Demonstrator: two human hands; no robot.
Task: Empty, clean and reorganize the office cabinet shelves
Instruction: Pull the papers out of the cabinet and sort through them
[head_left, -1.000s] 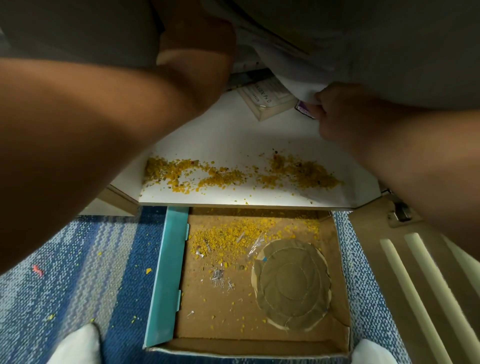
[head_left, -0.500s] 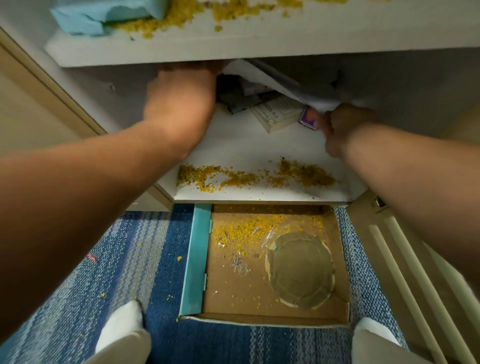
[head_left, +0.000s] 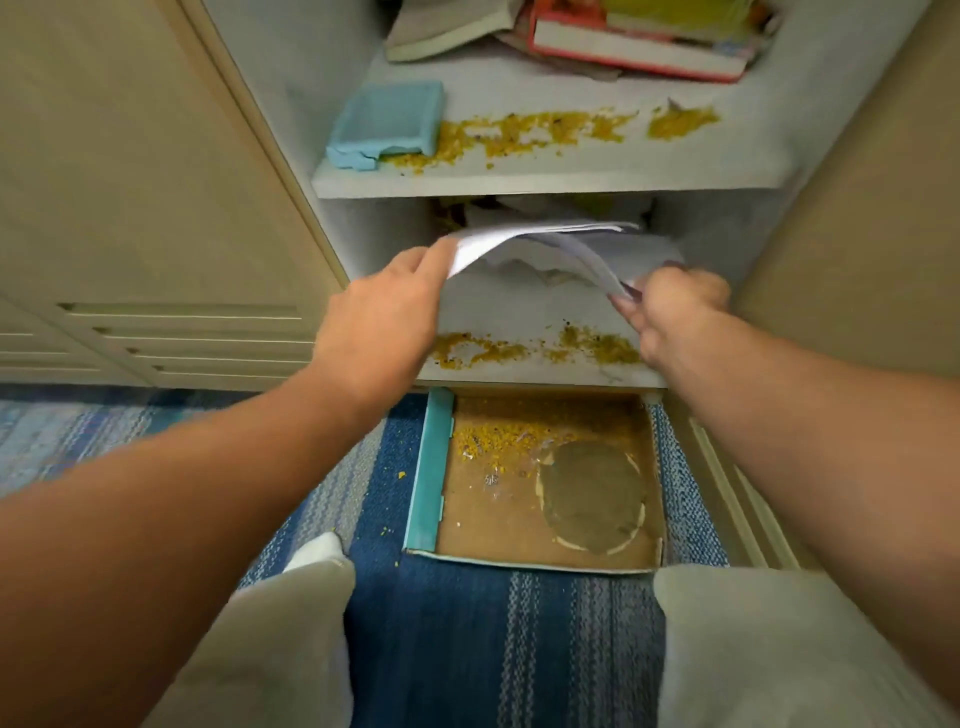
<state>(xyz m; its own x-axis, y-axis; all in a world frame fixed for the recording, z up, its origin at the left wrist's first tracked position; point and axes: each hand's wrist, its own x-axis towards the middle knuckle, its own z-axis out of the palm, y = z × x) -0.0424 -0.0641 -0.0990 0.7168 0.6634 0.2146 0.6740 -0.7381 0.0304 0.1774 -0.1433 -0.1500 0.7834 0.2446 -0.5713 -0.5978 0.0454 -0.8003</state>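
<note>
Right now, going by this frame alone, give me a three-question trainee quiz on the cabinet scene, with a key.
1. True or false: both hands hold the sheaf of white papers.
2. Where does the light blue tray sit? A) on the rug B) on the upper shelf C) inside the cardboard box
3. Fill in: the open cardboard box lies on the ____ below the lower shelf.

Key:
1. True: the left hand grips one edge, the right hand pinches the other.
2. B, beside the yellow crumbs.
3. Rug.
</note>
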